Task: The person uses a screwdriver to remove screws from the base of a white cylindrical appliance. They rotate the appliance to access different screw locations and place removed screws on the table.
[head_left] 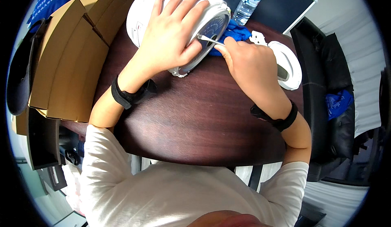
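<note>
A white, rounded appliance [142,13], perhaps a rice cooker, lies tilted on the dark wood table [195,121]. Its dark round panel [215,27] faces right. My left hand [171,29] rests on its shell with fingers stretched and spread. In my right hand [252,60] is a flat-head screwdriver [209,39]; its handle is hidden inside the closed fingers. The metal tip touches, or nearly touches, the panel's edge close to my left thumb. Just beyond my right hand lies a white oval cover [290,64] with a greyish window, beside a small white part [258,38].
A blue cloth [236,32] lies behind the appliance, near a clear water bottle [247,5] with a blue cap. Cardboard boxes [69,60] stand along the left side. A dark panel with a white frame [301,13] rises at the back; a black sofa [326,105] is to the right.
</note>
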Tool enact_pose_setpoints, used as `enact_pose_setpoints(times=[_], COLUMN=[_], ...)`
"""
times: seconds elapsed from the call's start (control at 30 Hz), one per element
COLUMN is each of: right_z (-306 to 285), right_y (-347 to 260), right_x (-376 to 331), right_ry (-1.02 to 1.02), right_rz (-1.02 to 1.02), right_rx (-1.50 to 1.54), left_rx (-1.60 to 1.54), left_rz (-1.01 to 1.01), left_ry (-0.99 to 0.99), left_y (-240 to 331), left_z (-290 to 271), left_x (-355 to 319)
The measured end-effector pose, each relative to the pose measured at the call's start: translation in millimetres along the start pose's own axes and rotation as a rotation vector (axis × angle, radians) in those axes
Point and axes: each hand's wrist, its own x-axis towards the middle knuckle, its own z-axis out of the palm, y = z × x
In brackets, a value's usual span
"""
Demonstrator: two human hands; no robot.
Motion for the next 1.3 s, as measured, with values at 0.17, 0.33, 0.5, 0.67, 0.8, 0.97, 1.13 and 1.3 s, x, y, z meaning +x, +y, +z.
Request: enact_pose_setpoints(times=[0.17, 0.33, 0.5, 0.67, 0.8, 0.97, 1.13, 1.3], right_z=[10.2, 4.7, 5.5, 3.6, 4.3, 1.1, 1.9, 6.2], right_y=[4.9, 1.3, 1.4, -1.2, -0.6, 0.9, 3.7, 0.1], right_x=[-5.7, -3.7, -0.8, -0.5, -0.9, 3.2, 4.1, 0.7], right_ry=[-0.143, -0.566, -0.699, -0.69, -0.687, -0.711, -0.687, -0.171], right_rz=[0.278, 0.598, 0.737, 0.707, 0.693, 0.718, 0.657, 0.191], right_rx=[0.696, 1.216, 1.419, 1.444, 1.392, 1.397, 1.329, 0.491], left_rx=[-0.01, -0.009, -0.02, -0.019, -0.015, -0.01, -0.011, -0.007], left_rz=[0.002, 0.004, 0.0, 0.001, 0.003, -0.003, -0.003, 0.023], left_ry=[-0.005, 0.013, 0.008, 0.017, 0.013, 0.014, 0.018, 0.016], left_y=[-0.1, -0.2, -0.1, -0.3, -0.4, -0.1, 0.3, 5.2], left_z=[0.5, 2.0, 1.6, 1.5, 2.6, 1.8, 2.2, -0.5], left_x=[0.5, -0.3, 0.1, -0.5, 0.1, -1.0, -0.3, 3.3])
